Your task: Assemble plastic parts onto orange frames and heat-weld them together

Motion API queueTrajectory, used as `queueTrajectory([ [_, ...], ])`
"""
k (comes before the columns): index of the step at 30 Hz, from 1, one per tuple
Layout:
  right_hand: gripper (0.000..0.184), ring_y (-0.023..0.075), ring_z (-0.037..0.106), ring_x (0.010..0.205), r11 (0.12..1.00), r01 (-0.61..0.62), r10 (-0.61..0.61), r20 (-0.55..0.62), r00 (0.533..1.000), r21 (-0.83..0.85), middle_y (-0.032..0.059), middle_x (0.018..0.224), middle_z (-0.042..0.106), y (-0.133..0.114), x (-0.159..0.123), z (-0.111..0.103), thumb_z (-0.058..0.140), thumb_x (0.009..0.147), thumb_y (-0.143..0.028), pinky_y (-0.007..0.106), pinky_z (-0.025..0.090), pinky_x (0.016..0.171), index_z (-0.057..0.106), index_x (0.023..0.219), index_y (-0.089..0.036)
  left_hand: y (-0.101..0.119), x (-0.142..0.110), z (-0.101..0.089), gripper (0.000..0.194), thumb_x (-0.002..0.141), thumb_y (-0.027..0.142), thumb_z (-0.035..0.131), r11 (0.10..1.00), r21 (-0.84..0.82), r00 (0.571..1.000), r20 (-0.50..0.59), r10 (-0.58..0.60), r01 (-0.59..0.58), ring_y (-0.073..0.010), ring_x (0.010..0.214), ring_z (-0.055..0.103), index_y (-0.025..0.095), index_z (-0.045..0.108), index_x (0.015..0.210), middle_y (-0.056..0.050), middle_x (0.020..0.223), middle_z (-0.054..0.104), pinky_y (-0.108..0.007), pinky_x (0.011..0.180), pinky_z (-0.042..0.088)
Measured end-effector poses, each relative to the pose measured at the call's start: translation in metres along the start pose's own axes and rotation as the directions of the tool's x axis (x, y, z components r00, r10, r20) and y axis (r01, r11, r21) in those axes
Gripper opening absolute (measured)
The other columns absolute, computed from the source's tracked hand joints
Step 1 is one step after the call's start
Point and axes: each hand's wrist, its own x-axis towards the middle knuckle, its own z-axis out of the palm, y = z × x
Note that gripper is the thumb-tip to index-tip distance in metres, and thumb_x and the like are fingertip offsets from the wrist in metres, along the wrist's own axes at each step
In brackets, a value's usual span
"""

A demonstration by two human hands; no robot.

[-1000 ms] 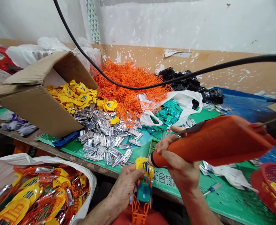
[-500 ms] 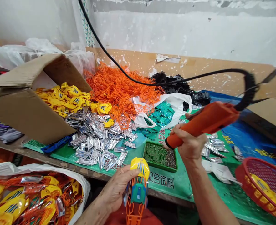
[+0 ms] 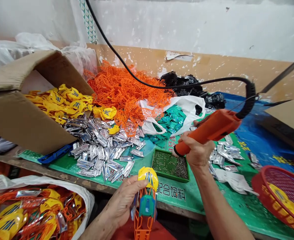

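My left hand [image 3: 127, 197] grips a toy car body [image 3: 147, 205] made of an orange frame, a yellow front piece and a green middle piece, low at the table's front edge. In my right hand [image 3: 199, 154] is an orange electric screwdriver [image 3: 209, 131], its fingers wrapped round the barrel. The tool's tip points left and down, over the green screw tray [image 3: 170, 179], which holds many small screws heaped at its right side. Whether the tip touches a screw I cannot make out.
Silver plates [image 3: 104, 150] lie in a pile beside a cardboard box [image 3: 24, 123] of yellow parts [image 3: 69, 101]. Behind are orange frames [image 3: 127, 90], a white bag [image 3: 187, 103] and black parts [image 3: 182, 83]. A red basket [image 3: 262, 193] stands right, a white sack [image 3: 89, 196] lower left. A black cable [image 3: 127, 71] hangs across.
The electric screwdriver in my right hand has shifted slightly left over the screw tray. My left hand keeps its hold on the toy car body. The camera view has moved slightly.
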Motion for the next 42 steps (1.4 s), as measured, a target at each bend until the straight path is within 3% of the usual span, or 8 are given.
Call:
queueTrajectory([
  [11,0.022,0.0134,0.055,0.051,1.0,0.0,0.0,-0.001,1.0,0.015,-0.0053,0.059,0.062,-0.001,-0.003,0.001,0.075,0.058,-0.016,0.031,0.047,0.055,0.063,0.076,-0.018,-0.001,-0.001,0.0,0.033,0.064,0.036,0.079,1.0,-0.007,1.0,0.004,-0.014,0.014,-0.0107,0.052,0.059,0.009,0.071,0.082,-0.006,0.067,0.069,-0.02,0.05,0.045],
  [22,0.013,0.0134,0.055,0.05,1.0,0.028,-0.028,0.004,1.0,0.005,-0.0036,0.058,0.061,0.0,-0.004,0.0,0.074,0.059,-0.017,0.032,0.046,0.056,0.061,0.061,-0.018,-0.002,-0.002,0.002,0.033,0.063,0.035,0.08,1.0,-0.008,1.0,-0.01,-0.018,0.018,-0.0102,0.051,0.058,0.009,0.071,0.081,-0.007,0.069,0.07,-0.02,0.049,0.045],
  [35,0.021,0.0145,0.055,0.052,1.0,0.004,-0.004,-0.007,1.0,-0.002,-0.0041,0.059,0.061,-0.002,-0.004,0.003,0.075,0.055,-0.013,0.033,0.046,0.057,0.062,0.071,-0.017,-0.001,-0.001,0.002,0.036,0.063,0.038,0.079,1.0,0.024,0.999,-0.039,-0.001,0.002,-0.0098,0.048,0.056,0.01,0.07,0.084,-0.006,0.068,0.069,-0.021,0.047,0.045],
  [42,0.027,0.0145,0.054,0.046,0.988,-0.031,0.025,0.042,0.999,0.15,-0.0051,0.057,0.06,-0.032,-0.003,0.003,0.072,0.056,-0.014,0.032,0.047,0.052,0.061,0.081,-0.018,0.001,-0.001,0.005,0.031,0.064,0.034,0.078,1.0,-0.007,0.995,-0.093,0.021,-0.022,-0.0101,0.048,0.056,0.009,0.069,0.081,-0.006,0.065,0.068,-0.02,0.045,0.045],
])
